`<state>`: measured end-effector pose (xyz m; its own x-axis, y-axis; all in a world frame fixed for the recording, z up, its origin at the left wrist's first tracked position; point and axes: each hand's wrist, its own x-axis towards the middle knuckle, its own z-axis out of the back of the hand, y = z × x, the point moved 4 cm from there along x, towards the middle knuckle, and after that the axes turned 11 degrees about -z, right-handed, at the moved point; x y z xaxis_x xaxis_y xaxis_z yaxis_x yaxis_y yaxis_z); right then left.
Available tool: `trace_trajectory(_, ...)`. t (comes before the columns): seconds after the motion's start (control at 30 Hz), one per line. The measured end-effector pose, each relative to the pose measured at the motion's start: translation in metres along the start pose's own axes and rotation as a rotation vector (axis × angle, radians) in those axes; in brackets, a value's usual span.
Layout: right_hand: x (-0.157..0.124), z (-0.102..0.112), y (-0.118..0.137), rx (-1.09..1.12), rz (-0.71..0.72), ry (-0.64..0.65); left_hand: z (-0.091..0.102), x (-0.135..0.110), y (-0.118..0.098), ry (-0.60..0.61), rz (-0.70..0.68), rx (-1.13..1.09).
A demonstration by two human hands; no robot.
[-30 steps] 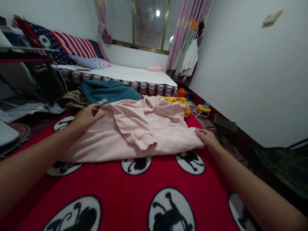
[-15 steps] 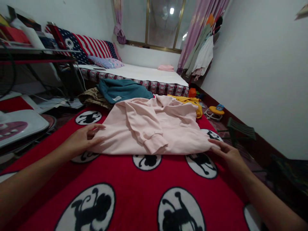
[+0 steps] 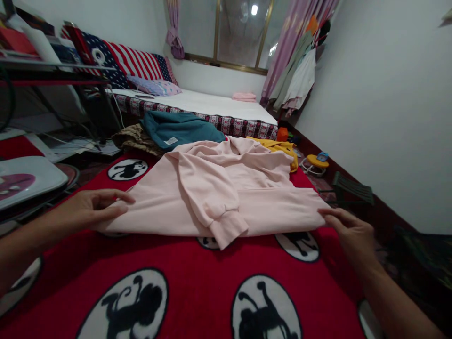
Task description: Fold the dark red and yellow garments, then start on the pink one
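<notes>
A pale pink sweatshirt (image 3: 158,202) lies spread on a red blanket (image 3: 197,282) printed with dark monkey figures in white ovals. One sleeve (image 3: 215,202) crosses its front, the cuff hanging past the near edge. My left hand (image 3: 102,205) pinches the garment's left end between thumb and fingers. At the opposite end, my right hand (image 3: 349,230) grips the near right corner. The near edge is drawn fairly straight between both hands.
Behind the sweatshirt lie a teal garment (image 3: 180,129), a brown garment (image 3: 136,139) and a yellow garment (image 3: 282,148). A bed (image 3: 205,101) stands beyond. On the right are a yellow-topped stool (image 3: 316,162) and a dark folding stool (image 3: 349,190); a desk (image 3: 52,70) is at left.
My hands have moved farther apart, the left one leftward and the right one slightly rightward. The sweatshirt's near edge is stretched wider and closer to me, with the cuff shifted nearer too.
</notes>
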<state>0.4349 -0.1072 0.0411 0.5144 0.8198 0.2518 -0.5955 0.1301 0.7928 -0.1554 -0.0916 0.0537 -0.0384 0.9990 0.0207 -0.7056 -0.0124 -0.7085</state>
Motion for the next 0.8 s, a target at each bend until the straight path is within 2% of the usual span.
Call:
trace_trajectory(0.13,0.004,-0.009,-0.006,-0.326,-0.022,0.264,-0.007,-0.001,0.013,0.434,0.045,-0.025)
trace_trajectory(0.17,0.005,-0.011,-0.004,-0.429,0.025,0.275,-0.009,-0.001,0.014,0.501,0.036,-0.001)
trace_trajectory(0.23,0.007,-0.014,0.01,-0.564,0.225,0.174,-0.009,0.004,0.012,0.528,-0.01,0.117)
trace_trajectory(0.3,0.003,-0.02,0.033,-0.535,0.436,0.074,-0.005,0.013,0.007,0.435,-0.059,0.254)
trace_trajectory(0.33,-0.001,-0.026,0.043,-0.462,0.492,0.071,-0.003,0.018,0.004,0.37,-0.083,0.303)
trace_trajectory(0.4,-0.013,-0.042,0.062,-0.286,0.5,0.173,0.0,0.025,-0.002,0.255,-0.128,0.347)
trace_trajectory(0.47,-0.032,-0.063,0.078,-0.163,0.453,0.353,-0.001,0.03,-0.006,0.194,-0.174,0.344)
trace_trajectory(0.53,-0.06,-0.082,0.095,-0.136,0.45,0.524,-0.004,0.033,-0.008,0.141,-0.201,0.322)
trace_trajectory(0.6,-0.089,-0.099,0.112,-0.172,0.524,0.631,-0.008,0.035,-0.009,0.073,-0.205,0.293)
trace_trajectory(0.7,-0.12,-0.123,0.134,-0.24,0.688,0.655,-0.015,0.04,-0.008,-0.069,-0.211,0.264)
trace_trajectory(0.8,-0.124,-0.144,0.149,-0.236,0.794,0.676,-0.02,0.046,-0.009,-0.157,-0.255,0.201)
